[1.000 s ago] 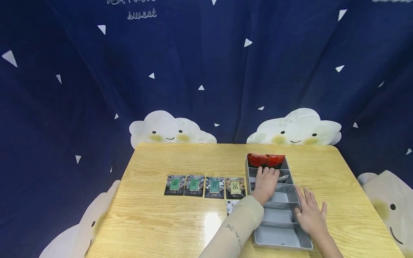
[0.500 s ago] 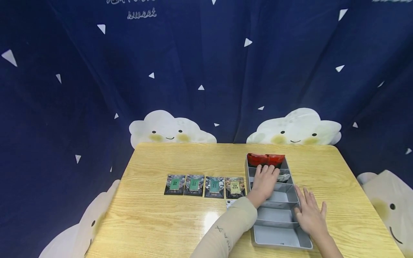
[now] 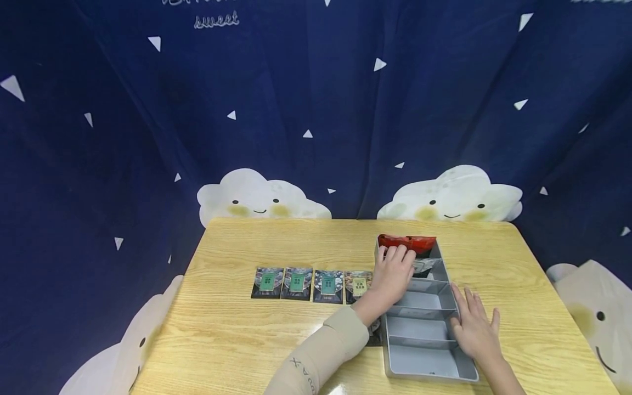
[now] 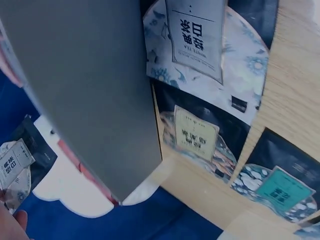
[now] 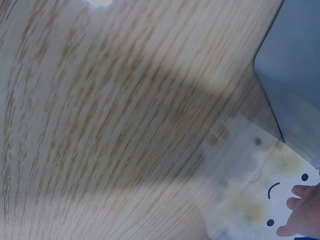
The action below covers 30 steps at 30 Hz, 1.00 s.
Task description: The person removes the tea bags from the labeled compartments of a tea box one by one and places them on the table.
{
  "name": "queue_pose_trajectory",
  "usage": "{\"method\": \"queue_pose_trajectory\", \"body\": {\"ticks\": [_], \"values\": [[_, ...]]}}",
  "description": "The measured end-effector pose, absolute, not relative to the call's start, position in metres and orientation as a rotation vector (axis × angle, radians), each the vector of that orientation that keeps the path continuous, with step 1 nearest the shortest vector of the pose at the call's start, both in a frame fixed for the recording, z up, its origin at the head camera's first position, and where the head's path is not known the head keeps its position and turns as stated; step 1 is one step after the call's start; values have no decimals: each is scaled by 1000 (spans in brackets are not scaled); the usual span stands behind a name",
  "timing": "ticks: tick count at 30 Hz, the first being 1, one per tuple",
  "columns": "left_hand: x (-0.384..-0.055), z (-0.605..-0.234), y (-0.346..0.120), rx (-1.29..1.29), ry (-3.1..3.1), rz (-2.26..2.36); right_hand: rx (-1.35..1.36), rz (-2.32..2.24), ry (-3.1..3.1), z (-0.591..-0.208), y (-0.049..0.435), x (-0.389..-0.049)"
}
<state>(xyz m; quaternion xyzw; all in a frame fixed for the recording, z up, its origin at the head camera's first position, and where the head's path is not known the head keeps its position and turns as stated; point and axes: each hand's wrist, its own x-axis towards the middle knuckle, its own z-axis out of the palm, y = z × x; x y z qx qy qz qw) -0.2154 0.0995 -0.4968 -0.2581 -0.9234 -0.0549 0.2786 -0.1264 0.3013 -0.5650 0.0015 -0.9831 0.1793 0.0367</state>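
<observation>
The left hand [image 3: 395, 270], fingers curled, pinched a white tea packet [image 4: 16, 165] at the second compartment from the far end of a grey divided box [image 3: 425, 360]. The right hand [image 3: 476, 327], fingers spread, rested against the box's right side. I judged that an unhurried slide and a steadied box would seat it neatly.
</observation>
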Motion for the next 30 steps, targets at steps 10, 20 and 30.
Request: {"method": "queue_pose_trajectory", "body": {"ticks": [10, 20, 30], "values": [[-203, -497, 47, -594, -2481, -263, -3, 562, -3031, -564, 300, -125], [-185, -509, -5, -549, -2502, -357, 4, 565, -3024, -565, 300, -125], [-168, -545, -43, -444, -2654, -400, -3, 555, -3004, -564, 299, -125]]}}
